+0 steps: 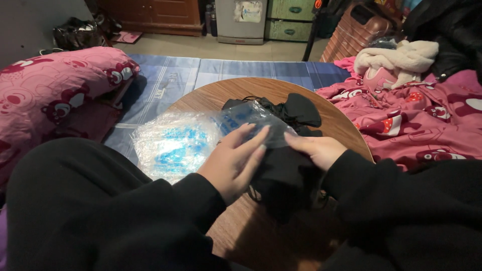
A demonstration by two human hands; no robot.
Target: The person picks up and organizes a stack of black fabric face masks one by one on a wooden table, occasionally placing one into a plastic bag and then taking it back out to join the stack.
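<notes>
Black fabric pieces (pixel 288 165), perhaps masks, lie on my round wooden worktop (pixel 346 131); my left hand (pixel 236 160) rests flat, fingers released; my right hand (pixel 317 149) grasps their clear plastic bag (pixel 246 118).

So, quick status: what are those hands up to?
Left hand flat on black cloth. Right hand gripping its edge. Clear plastic bags alongside on round wooden table.

Pile of black fabric face masks (pixel 288 165) heaped mid-tabletop, a clear blue-printed plastic bag (pixel 241 118) half over its far side.
</notes>
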